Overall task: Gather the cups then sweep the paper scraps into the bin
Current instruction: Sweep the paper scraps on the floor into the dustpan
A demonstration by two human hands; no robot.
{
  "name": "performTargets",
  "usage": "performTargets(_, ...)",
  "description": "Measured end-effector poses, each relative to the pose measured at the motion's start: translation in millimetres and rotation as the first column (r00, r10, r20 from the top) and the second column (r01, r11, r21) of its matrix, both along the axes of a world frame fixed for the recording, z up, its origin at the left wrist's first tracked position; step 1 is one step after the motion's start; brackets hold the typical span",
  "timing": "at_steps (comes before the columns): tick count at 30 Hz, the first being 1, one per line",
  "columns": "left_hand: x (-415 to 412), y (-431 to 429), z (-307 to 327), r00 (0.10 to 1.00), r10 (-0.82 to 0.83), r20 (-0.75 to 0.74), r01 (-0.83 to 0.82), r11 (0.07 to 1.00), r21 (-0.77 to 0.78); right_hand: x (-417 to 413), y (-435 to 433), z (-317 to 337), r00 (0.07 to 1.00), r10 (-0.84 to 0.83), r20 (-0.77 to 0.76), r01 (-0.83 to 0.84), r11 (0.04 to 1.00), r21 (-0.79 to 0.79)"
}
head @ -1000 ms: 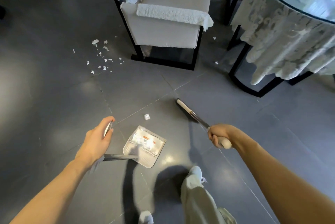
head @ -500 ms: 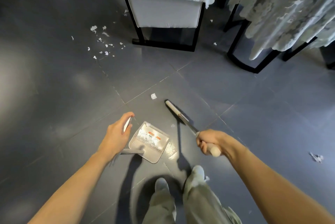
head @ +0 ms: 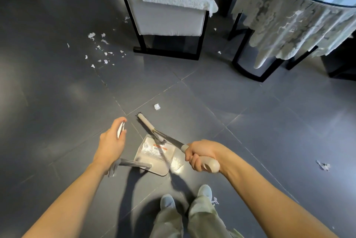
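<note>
My left hand [head: 112, 141] grips the long metal handle of a grey dustpan [head: 154, 155], whose tray rests on the dark tile floor with white scraps in it. In my right hand [head: 200, 153] I hold the cream grip of a broom [head: 149, 124]; its head lies on the floor at the pan's far edge. One paper scrap [head: 157, 106] lies just beyond the broom head. A cluster of scraps [head: 102, 50] is scattered on the floor far left. No cups or bin are in view.
A grey upholstered chair [head: 169, 14] with a black frame stands ahead. A round glass table under a lace cloth [head: 289, 16] is at the right. More scraps lie near the chair legs [head: 219, 52], at the right [head: 323, 165] and by my shoe [head: 214, 200].
The broom head has swept left and toward me, up to the dustpan's far edge. My view has stepped closer to the chair; my left hand keeps hold of the pan handle.
</note>
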State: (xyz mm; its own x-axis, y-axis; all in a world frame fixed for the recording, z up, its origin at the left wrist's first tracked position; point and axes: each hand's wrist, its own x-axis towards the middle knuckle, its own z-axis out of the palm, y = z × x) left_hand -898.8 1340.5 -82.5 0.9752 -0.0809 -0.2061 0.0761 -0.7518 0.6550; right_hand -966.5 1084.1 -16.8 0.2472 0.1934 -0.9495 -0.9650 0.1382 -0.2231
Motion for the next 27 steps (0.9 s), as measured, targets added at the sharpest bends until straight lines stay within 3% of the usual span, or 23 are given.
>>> performTargets(6,23.4,1.8,11.7,0.997,0.079,0.021,-0.079,0.997,-0.002,50.2,-10.7,-12.2,0.958,0.219,0.184,-0.171,0.955,-0.243)
performTargets(10,54.9,-4.5,10.7,0.994,0.106,0.034,-0.106,0.994,0.003,103.4,-23.3,-30.4,0.871,0.382,0.308,-0.255,0.889,-0.381)
performTargets(13,80.2,-8.9,9.0,0.99,0.14,0.033,-0.14,0.99,-0.002,146.7,-33.2,-45.2,0.855,0.416,0.31,-0.272,0.868,-0.416)
performTargets(16,110.5,-10.2,6.9,0.987,0.159,0.029,-0.159,0.987,0.001,185.8,-39.4,-58.8,0.845,0.491,0.212,-0.358,0.813,-0.459)
performTargets(22,156.3,-9.5,3.4,0.983,0.182,0.017,-0.183,0.983,0.03,218.2,-30.6,-71.6,0.89,0.448,0.09,-0.399,0.858,-0.322)
performTargets(25,163.6,-14.2,4.4,0.987,0.157,0.015,-0.158,0.987,0.031,199.3,-10.2,-61.2,0.873,0.47,0.13,-0.436,0.871,-0.224)
performTargets(27,165.4,-18.3,5.7,0.991,0.135,0.02,-0.136,0.99,0.023,189.1,-4.7,-52.2,0.828,0.546,0.127,-0.518,0.832,-0.2)
